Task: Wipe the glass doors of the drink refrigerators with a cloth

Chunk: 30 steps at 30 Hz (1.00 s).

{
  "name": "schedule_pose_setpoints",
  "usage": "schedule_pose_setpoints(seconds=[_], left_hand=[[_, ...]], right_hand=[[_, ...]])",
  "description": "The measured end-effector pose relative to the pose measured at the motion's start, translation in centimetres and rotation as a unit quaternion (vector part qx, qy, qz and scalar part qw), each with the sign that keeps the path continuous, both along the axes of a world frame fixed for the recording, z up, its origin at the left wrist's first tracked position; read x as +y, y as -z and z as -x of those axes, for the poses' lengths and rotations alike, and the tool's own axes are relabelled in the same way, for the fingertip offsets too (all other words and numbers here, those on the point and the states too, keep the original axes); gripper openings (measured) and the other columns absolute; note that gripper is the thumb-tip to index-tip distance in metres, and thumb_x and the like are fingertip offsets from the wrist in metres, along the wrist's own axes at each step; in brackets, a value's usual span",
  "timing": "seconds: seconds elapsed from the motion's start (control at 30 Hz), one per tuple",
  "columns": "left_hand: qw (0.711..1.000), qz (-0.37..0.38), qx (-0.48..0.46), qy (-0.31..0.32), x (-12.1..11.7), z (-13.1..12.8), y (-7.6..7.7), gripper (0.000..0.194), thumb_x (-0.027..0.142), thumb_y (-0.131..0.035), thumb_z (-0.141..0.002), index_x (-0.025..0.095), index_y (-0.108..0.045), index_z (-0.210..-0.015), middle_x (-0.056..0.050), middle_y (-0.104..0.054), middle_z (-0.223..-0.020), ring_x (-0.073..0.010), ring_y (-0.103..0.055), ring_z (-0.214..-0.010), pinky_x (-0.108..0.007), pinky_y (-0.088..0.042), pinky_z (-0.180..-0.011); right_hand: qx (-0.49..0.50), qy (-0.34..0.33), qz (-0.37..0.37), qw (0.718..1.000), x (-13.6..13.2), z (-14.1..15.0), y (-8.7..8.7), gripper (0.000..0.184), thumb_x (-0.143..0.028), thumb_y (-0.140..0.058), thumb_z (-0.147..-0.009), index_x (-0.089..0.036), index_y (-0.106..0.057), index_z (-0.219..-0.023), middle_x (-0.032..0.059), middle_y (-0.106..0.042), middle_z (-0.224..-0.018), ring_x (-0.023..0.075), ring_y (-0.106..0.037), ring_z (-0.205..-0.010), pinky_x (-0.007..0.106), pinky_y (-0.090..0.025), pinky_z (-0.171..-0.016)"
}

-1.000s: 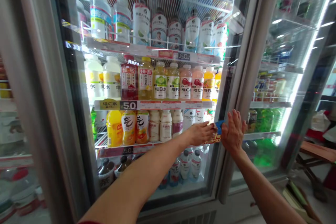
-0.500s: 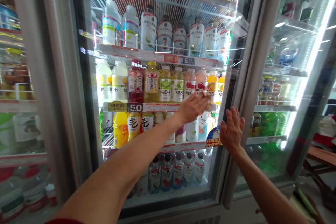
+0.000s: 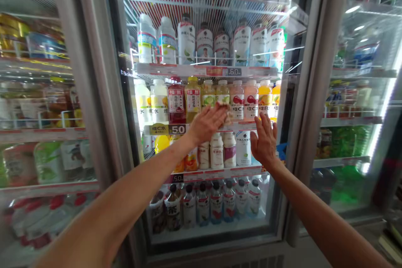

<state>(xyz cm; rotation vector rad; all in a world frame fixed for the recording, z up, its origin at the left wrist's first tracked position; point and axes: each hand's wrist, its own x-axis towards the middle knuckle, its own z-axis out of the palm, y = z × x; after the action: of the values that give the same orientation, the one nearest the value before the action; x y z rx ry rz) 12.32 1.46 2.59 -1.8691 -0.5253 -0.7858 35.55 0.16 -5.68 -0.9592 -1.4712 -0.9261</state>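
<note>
My left hand (image 3: pixel 205 123) reaches across a glass cooler door (image 3: pixel 216 234) at mid height, pressing a small crumpled pale cloth (image 3: pixel 229 116) under its fingers. The cloth is partly hidden and blurred. My right hand (image 3: pixel 264 139) is raised with fingers stretched out, its palm toward the glass near the right side of the door; whether it touches, I cannot tell. A blue sticker (image 3: pixel 282 150) on the door shows partly behind my right wrist. Behind the glass, fruit-drink bottles (image 3: pixel 238 102) stand in a row near both hands.
A vertical metal door frame with a handle (image 3: pixel 309 121) runs to the right of my right hand. Another metal frame (image 3: pixel 102 67) stands on the left. Shelves of bottles, with price labels (image 3: pixel 177 129), fill the cooler. Neighbouring cooler doors show more drinks (image 3: pixel 48 161) on either side.
My left hand has moved from beside the blue sticker up and left across the glass with the cloth. My right hand has shifted left, off the door's edge. The view has turned left.
</note>
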Motion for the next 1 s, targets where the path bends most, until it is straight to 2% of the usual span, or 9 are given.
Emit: schedule_pose_setpoints(seconds=[0.1,0.23,0.3,0.47,0.63,0.7,0.83,0.9,1.0], left_hand=[[1.000,-0.015,0.005,-0.019,-0.3,3.2,0.0,0.037,0.023,-0.037,-0.089,0.016,-0.050,-0.123,-0.007,-0.051,-0.132,-0.0214,-0.040,-0.127,-0.041,-0.030,-0.108],[0.968,-0.076,-0.229,-0.065,-0.6,7.6,-0.8,0.044,0.025,-0.038,-0.088,0.010,-0.042,-0.129,-0.012,-0.042,-0.138,-0.0242,-0.034,-0.131,-0.045,-0.027,-0.108],[0.958,-0.081,-0.267,-0.066,-0.8,8.8,0.0,0.046,0.025,-0.039,-0.088,0.009,-0.041,-0.130,-0.014,-0.040,-0.139,-0.0239,-0.029,-0.133,-0.045,-0.026,-0.109],[0.997,-0.010,-0.054,-0.047,-1.2,10.9,1.7,0.038,0.027,-0.038,-0.089,0.015,-0.049,-0.124,-0.010,-0.052,-0.130,-0.0195,-0.036,-0.130,-0.040,-0.028,-0.109],[0.947,-0.104,-0.291,-0.084,-1.4,15.4,0.2,0.043,0.025,-0.036,-0.090,0.005,-0.040,-0.128,-0.016,-0.040,-0.139,-0.0208,-0.026,-0.134,-0.043,-0.028,-0.109],[0.955,-0.116,-0.258,-0.086,-1.8,15.8,1.6,0.043,0.023,-0.036,-0.090,0.006,-0.040,-0.129,-0.016,-0.041,-0.138,-0.0213,-0.026,-0.135,-0.042,-0.030,-0.109],[0.994,-0.086,-0.026,-0.060,-2.2,14.5,4.8,0.041,0.019,-0.041,-0.087,0.016,-0.045,-0.128,-0.010,-0.050,-0.132,-0.0188,-0.035,-0.130,-0.037,-0.033,-0.107],[0.993,-0.088,-0.047,-0.061,-2.0,14.1,4.0,0.042,0.020,-0.042,-0.086,0.016,-0.043,-0.129,-0.010,-0.050,-0.132,-0.0195,-0.035,-0.130,-0.039,-0.033,-0.108],[0.965,-0.115,-0.224,-0.076,-1.4,14.2,1.4,0.048,0.021,-0.038,-0.087,0.012,-0.034,-0.135,-0.015,-0.041,-0.138,-0.0228,-0.028,-0.134,-0.045,-0.031,-0.108]], right_hand=[[-0.009,-0.010,-0.005,1.000,0.2,1.8,-0.5,0.060,-0.025,-0.037,-0.088,-0.026,-0.016,-0.143,0.0078,-0.029,-0.147,0.0223,-0.022,-0.137,0.050,-0.018,-0.110],[-0.012,-0.022,-0.010,1.000,0.4,4.0,-1.1,0.061,-0.024,-0.038,-0.087,-0.026,-0.014,-0.143,0.0078,-0.029,-0.147,0.0222,-0.023,-0.136,0.050,-0.019,-0.109],[-0.013,-0.031,-0.011,0.999,0.6,5.0,-1.4,0.061,-0.024,-0.038,-0.087,-0.026,-0.015,-0.143,0.0073,-0.029,-0.147,0.0225,-0.024,-0.136,0.050,-0.019,-0.110],[-0.027,-0.051,-0.014,0.998,0.8,7.7,-2.2,0.063,-0.023,-0.038,-0.085,-0.026,-0.015,-0.143,0.0068,-0.027,-0.148,0.0234,-0.023,-0.136,0.051,-0.018,-0.109],[-0.030,-0.058,-0.021,0.998,0.9,9.2,-3.0,0.061,-0.023,-0.039,-0.085,-0.024,-0.017,-0.143,0.0079,-0.027,-0.148,0.0234,-0.022,-0.137,0.050,-0.018,-0.110],[-0.033,-0.062,-0.027,0.997,0.9,9.8,-3.0,0.060,-0.023,-0.039,-0.086,-0.024,-0.018,-0.143,0.0083,-0.029,-0.147,0.0231,-0.024,-0.136,0.050,-0.018,-0.110],[-0.047,-0.073,-0.032,0.996,1.0,11.4,-2.9,0.060,-0.023,-0.038,-0.087,-0.025,-0.015,-0.143,0.0081,-0.030,-0.146,0.0223,-0.024,-0.136,0.049,-0.019,-0.110],[-0.050,-0.075,-0.029,0.995,0.8,12.0,-2.9,0.062,-0.022,-0.039,-0.087,-0.026,-0.013,-0.143,0.0077,-0.029,-0.147,0.0219,-0.024,-0.136,0.049,-0.019,-0.110],[-0.048,-0.078,-0.032,0.995,0.7,12.2,-3.1,0.062,-0.021,-0.039,-0.087,-0.026,-0.013,-0.143,0.0067,-0.028,-0.147,0.0215,-0.023,-0.136,0.049,-0.019,-0.110]])
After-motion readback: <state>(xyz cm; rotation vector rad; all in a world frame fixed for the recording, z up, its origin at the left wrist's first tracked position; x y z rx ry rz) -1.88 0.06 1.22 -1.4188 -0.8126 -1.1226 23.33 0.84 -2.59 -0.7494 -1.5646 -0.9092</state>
